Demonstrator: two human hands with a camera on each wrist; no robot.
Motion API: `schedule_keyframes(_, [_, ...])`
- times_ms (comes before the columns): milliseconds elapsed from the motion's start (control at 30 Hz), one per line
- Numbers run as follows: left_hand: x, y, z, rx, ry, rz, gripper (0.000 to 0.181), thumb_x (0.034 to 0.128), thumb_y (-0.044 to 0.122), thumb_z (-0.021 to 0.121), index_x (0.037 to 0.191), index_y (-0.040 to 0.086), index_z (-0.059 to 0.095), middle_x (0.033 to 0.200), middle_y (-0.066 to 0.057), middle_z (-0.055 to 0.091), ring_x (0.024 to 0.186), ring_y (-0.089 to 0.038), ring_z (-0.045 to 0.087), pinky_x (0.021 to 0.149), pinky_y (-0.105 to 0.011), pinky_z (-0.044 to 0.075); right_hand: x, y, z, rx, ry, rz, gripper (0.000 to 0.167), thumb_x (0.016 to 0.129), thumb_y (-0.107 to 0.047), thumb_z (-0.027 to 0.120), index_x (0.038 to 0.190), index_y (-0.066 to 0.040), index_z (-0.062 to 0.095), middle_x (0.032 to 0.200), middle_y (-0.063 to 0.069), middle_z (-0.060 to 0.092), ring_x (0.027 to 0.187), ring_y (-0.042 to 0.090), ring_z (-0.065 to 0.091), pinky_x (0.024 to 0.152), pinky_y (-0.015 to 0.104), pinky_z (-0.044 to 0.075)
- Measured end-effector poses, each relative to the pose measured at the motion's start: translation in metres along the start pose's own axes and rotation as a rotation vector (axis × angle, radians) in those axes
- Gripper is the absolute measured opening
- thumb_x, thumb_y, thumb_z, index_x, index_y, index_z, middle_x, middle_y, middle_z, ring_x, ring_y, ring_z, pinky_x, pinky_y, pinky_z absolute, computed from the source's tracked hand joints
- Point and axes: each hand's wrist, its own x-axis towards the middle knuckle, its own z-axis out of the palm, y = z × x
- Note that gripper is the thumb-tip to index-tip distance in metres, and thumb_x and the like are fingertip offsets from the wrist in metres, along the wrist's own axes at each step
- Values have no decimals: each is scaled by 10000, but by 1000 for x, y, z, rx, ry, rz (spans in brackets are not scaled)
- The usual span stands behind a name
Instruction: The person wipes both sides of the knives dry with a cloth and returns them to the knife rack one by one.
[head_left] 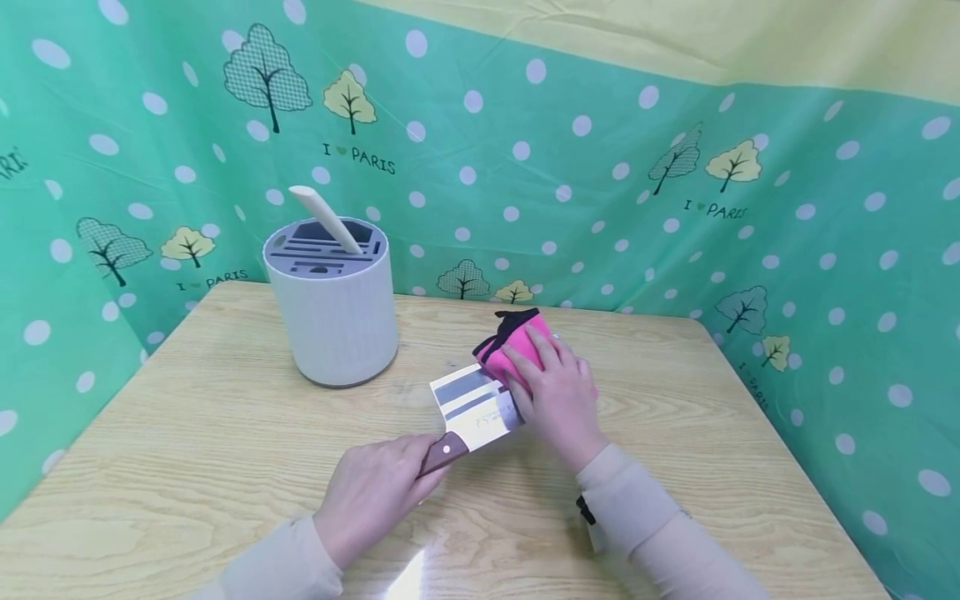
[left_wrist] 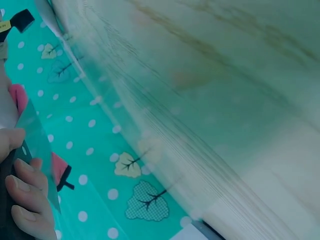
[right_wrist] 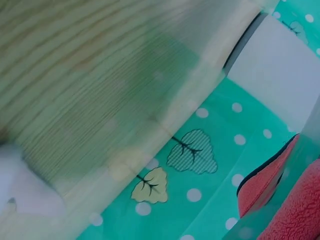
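My left hand (head_left: pixel 382 492) grips the dark wooden handle of a cleaver (head_left: pixel 480 417), whose wide shiny blade points up and to the right above the table. A folded pink cloth (head_left: pixel 513 350) with black edging lies over the far end of the blade. My right hand (head_left: pixel 558 396) holds that cloth against the blade, fingers spread over it. In the left wrist view, curled fingers (left_wrist: pixel 32 200) wrap the dark handle, and pink cloth shows on both sides of the blade. The right wrist view has the cloth (right_wrist: pixel 292 210) at the lower right; the right fingers are not visible there.
A round white knife block (head_left: pixel 333 325) with a grey slotted top (head_left: pixel 300 250) stands at the back left of the wooden table (head_left: pixel 225 467). A white handle (head_left: pixel 326 218) sticks up from one slot. Green dotted fabric (head_left: pixel 585 192) hangs behind and beside the table.
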Motion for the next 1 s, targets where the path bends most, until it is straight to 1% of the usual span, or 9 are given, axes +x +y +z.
schedule_keyframes(133, [-1, -1, 0, 6, -5, 6, 274, 780, 378, 794, 913, 162, 690, 694, 106, 654, 478, -27, 505, 400, -195, 325, 1, 7, 1, -3, -8, 27, 375, 942, -354, 651, 1309, -280, 651, 1484, 120, 495, 1287, 406, 507, 929, 553, 458])
schedule_keyframes(267, [-1, -2, -1, 6, -10, 16, 253, 789, 366, 781, 859, 162, 650, 636, 114, 572, 464, -24, 433, 399, -193, 297, 3, 13, 0, -15, -4, 60, 364, 945, -337, 648, 1301, -265, 658, 1481, 125, 500, 1287, 405, 511, 928, 562, 467])
schedule_keyframes(367, [-2, -3, -1, 7, -13, 18, 246, 800, 359, 770, 827, 164, 623, 614, 115, 530, 466, -26, 409, 401, -192, 290, 4, 18, 0, -9, -30, 106, 377, 945, -336, 646, 1314, -255, 650, 1492, 123, 488, 1308, 403, 490, 947, 572, 458])
schedule_keyframes(467, [-2, -3, -1, 9, -8, 19, 248, 798, 360, 773, 842, 154, 642, 634, 109, 579, 472, -33, 461, 401, -199, 317, 5, 22, -1, -3, -69, 151, 396, 948, -341, 636, 1334, -253, 633, 1510, 119, 466, 1331, 407, 462, 971, 583, 445])
schedule_keyframes(600, [-3, -3, -1, 8, 5, 25, 263, 777, 352, 788, 872, 138, 667, 687, 93, 652, 500, -52, 546, 402, -212, 354, 6, 26, -1, 5, -106, 185, 416, 958, -343, 615, 1364, -250, 606, 1531, 118, 436, 1351, 415, 439, 988, 588, 429])
schedule_keyframes(700, [-3, -3, -1, 9, 8, 27, 256, 778, 352, 782, 855, 145, 654, 663, 107, 621, 490, -36, 505, 401, -200, 331, 7, 29, 0, 10, -112, 193, 430, 964, -361, 605, 1378, -246, 593, 1538, 119, 425, 1353, 418, 435, 991, 588, 424])
schedule_keyframes(833, [-3, -4, 0, 6, 0, 26, 252, 788, 356, 771, 809, 164, 609, 612, 123, 532, 478, -17, 399, 403, -183, 281, 6, 31, 1, 8, -95, 180, 527, 921, -487, 644, 1387, -249, 583, 1538, 124, 422, 1348, 417, 443, 976, 578, 435])
schedule_keyframes(900, [-4, -4, 0, 1, 0, 28, 252, 786, 354, 771, 800, 167, 602, 608, 123, 528, 476, -18, 391, 404, -183, 282, 6, 32, 2, 9, -88, 178, 578, 893, -528, 663, 1392, -251, 577, 1535, 127, 424, 1344, 413, 448, 970, 574, 441])
schedule_keyframes(1000, [-4, -4, 1, -3, 2, 31, 245, 783, 349, 769, 804, 163, 611, 610, 118, 544, 469, -21, 406, 401, -188, 296, 6, 34, 2, 16, -77, 189, 562, 896, -499, 673, 1387, -240, 584, 1512, 143, 451, 1318, 416, 480, 952, 581, 461])
